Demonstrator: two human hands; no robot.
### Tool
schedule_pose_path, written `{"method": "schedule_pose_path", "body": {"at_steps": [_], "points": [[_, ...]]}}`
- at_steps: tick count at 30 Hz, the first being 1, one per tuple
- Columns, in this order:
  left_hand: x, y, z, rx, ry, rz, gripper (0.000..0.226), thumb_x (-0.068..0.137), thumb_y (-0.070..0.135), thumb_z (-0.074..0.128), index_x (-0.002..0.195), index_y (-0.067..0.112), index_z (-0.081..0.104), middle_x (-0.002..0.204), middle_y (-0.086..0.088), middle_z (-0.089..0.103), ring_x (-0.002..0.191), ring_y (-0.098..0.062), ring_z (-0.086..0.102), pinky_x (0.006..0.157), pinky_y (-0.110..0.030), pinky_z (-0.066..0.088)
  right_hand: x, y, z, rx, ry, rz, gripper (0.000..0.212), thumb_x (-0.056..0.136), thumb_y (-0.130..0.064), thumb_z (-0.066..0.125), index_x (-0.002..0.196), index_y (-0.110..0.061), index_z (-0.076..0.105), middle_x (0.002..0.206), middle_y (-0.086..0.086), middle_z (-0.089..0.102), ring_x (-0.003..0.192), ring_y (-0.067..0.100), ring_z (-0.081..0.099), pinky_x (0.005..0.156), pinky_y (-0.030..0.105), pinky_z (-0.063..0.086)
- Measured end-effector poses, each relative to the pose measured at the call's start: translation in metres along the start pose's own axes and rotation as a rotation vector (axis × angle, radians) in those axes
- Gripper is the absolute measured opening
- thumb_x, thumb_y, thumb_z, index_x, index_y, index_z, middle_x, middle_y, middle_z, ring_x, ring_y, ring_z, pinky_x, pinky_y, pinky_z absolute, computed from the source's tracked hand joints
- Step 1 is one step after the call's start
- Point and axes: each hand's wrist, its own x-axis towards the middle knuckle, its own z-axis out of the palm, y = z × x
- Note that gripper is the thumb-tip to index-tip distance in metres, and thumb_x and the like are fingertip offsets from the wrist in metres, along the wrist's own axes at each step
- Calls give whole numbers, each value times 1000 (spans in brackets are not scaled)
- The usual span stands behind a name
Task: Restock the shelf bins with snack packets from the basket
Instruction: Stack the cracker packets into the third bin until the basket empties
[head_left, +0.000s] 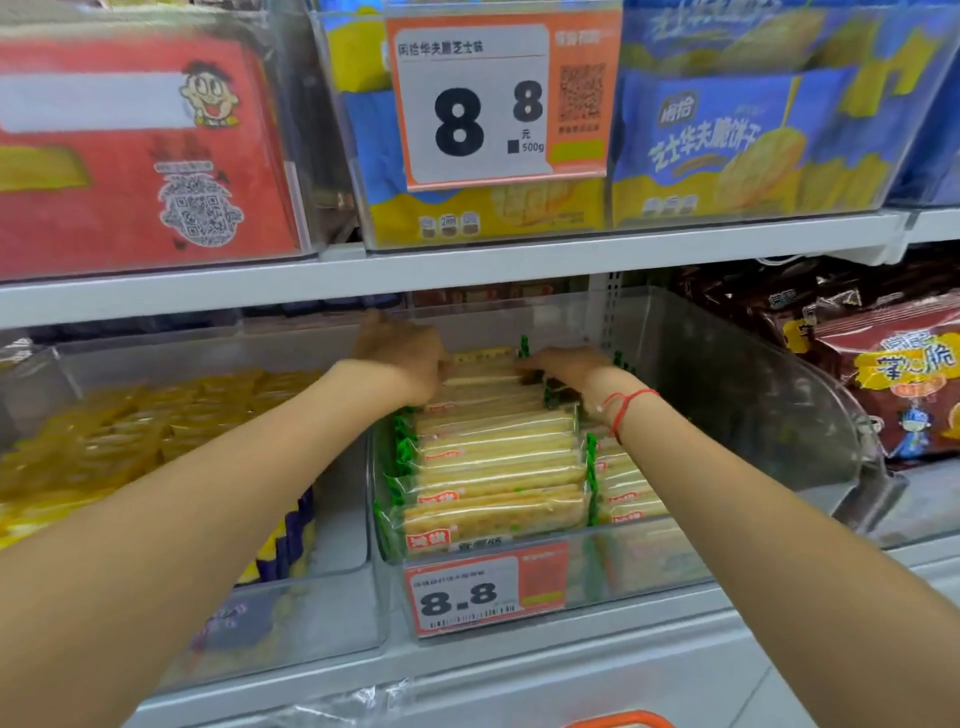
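hands are reaching into the middle clear bin on the lower shelf. left hand is lying at the back left of the cracker packets, fingers curled down over the rearmost packets in the row. right hand is lying at the back right of the same row, fingers pointing left and pressing on a packet top; whether they are pinching it cannot be told. red string bracelet is sitting on the right wrist. packets are standing on edge in a front-to-back row filling the left part of the bin, with a second row just beside it on the right. price tag reading 8.8 is hanging on the bin front. yellow packets are filling the bin to the left. brown snack bags are lying to the right. blue and yellow bags are sitting in the upper bin behind a larger price tag. orange basket handle is showing at the bottom edge.
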Motion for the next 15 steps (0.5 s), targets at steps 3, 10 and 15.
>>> {"method": "schedule_pose_path", "body": {"at_steps": [3,10,15], "points": [[0,6,4,66,-124,35,42,101,38,26,133,29,53,138,-9,48,129,-30,36,109,-43,21,4,9,1,-187,103,-114,54,88,-38,64,132,-9,52,134,11,55,112,25,56,84,25,41],[-2,4,3,240,-246,93,44,103,25,25,146,25,35,148,-4,40,136,-24,37,118,-47,15,-1,-10,-2,-345,-266,-368,44,105,-26,28,149,-24,25,157,-3,20,145,17,17,114,28,12],[0,7,-9,267,-384,60,46,105,23,20,148,14,33,150,-12,36,133,-27,40,109,-37,33,2,-17,1,-592,-316,-404,46,105,-26,21,151,-22,19,158,-1,16,146,16,14,115,29,9]]}}
